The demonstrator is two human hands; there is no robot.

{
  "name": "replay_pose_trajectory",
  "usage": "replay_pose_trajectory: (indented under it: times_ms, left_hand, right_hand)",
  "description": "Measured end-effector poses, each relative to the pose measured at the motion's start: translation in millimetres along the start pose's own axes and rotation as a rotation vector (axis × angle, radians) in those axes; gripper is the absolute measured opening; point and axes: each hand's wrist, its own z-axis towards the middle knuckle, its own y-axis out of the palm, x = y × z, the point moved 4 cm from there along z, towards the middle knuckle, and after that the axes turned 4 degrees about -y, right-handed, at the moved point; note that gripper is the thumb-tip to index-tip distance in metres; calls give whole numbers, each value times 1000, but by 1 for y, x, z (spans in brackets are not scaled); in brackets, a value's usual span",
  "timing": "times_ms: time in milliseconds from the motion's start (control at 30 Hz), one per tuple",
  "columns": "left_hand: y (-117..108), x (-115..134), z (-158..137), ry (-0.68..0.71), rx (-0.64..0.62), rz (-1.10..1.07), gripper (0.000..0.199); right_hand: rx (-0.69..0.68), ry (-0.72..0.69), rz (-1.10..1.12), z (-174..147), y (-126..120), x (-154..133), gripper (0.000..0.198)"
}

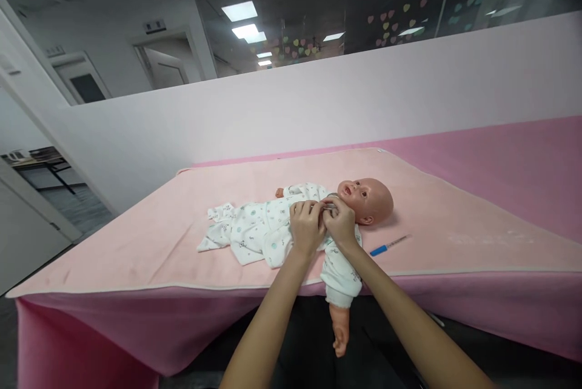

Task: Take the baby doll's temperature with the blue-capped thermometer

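Note:
A baby doll (373,200) lies on its back, head to the right, in a white printed outfit (252,225). At the collar and upper chest, my left hand (307,226) and my right hand (340,220) are side by side with fingers closed, pinching the front of the outfit. Something small and shiny shows between the fingertips, too small to name. The hands hide part of the neck opening. The doll's near arm (339,322) hangs over the table's front edge. Right of the hands rests a slim thermometer-like stick (380,250) with a blue end.
A light pink blanket (136,243) covers the table over a darker pink cloth (513,156). Behind it rises a white half wall (318,104) topped by glass with heart stickers. A doorway and a further table (45,162) are at the left.

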Motion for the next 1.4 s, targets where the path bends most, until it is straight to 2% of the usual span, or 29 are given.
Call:
replay_pose_trajectory:
  times_ms: [133, 267, 767, 900, 1067, 1233, 1400]
  left_hand:
    - [-3, -1, 0, -27, 84, 22, 14]
    - [-4, -3, 0, -100, 134, 6, 11]
    - [-5, 0, -1, -152, 122, 40, 10]
    - [-8, 2, -1, -147, 116, 21, 11]
    - [-17, -4, -3, -221, 165, 23, 17]
    - [-24, -13, -9, -322, 187, 68, 11]
    - [-26, -14, -14, -339, 174, 55, 10]
  right_hand:
    - [1, -72, 14, 0, 1, 1, 20]
    - [-13, -65, 14, -1, 2, 3, 20]
    - [-49, -21, -52, -1, 5, 10, 18]
    - [-16, 16, 7, -1, 4, 12, 17]
    - [29, 53, 44, -2, 1, 10, 20]
    - [31, 57, 24, -4, 0, 9, 19]
    - [28, 49, -23, -2, -3, 5, 18]
